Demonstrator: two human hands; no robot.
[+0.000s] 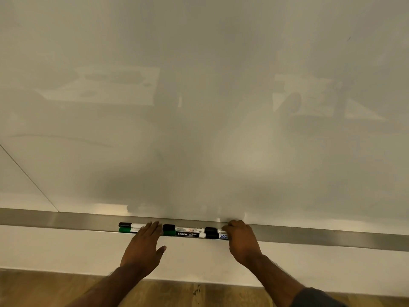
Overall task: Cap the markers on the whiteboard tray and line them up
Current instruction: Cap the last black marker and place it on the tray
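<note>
Several capped markers lie end to end in two rows on the metal whiteboard tray (66, 220). At the left are a black-capped marker (130, 224) and a green-capped marker (128, 230). In the middle are a white marker with a black cap (186, 229) and a black "camlin" marker (188, 234). My left hand (143, 247) lays straight fingers over the left pair's right ends. My right hand (241, 240) curls its fingers over the right ends of two more black-capped markers (218, 233), which it partly hides.
The whiteboard (199, 107) fills the view above the tray, with dim reflections. A white wall strip (66, 249) runs below the tray, and a wooden floor (44, 289) lies under that. The tray extends far left and right of the markers.
</note>
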